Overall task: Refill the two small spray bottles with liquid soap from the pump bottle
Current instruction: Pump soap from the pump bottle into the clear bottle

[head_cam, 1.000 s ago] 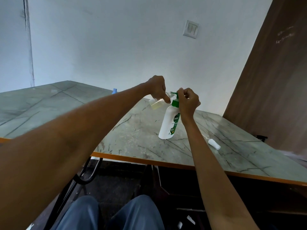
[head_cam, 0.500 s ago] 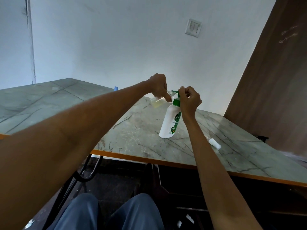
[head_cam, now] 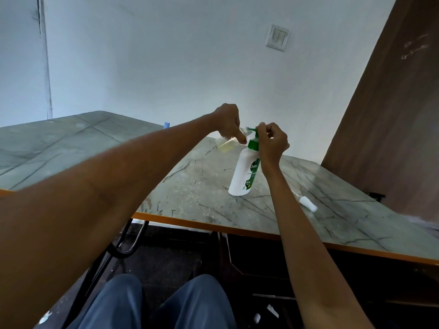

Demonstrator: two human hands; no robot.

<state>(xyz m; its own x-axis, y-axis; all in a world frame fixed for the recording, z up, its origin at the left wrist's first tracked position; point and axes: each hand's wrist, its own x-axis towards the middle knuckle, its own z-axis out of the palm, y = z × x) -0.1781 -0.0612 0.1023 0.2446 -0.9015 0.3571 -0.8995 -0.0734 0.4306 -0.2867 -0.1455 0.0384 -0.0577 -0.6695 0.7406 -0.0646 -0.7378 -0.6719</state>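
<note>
Above the far worktop, the left hand pinches a small clear spray bottle, tilted and part-filled with yellowish soap, at the green nozzle of the white pump bottle; the right hand curls on the pump head. Filling looks underway. A white cap-like piece lies right, well apart; no second bottle is identifiable.

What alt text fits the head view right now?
The left hand holds a small clear spray bottle at the green spout of the white pump bottle, whose pump the right hand grips. A white cap lies on the marble-patterned table.
</note>
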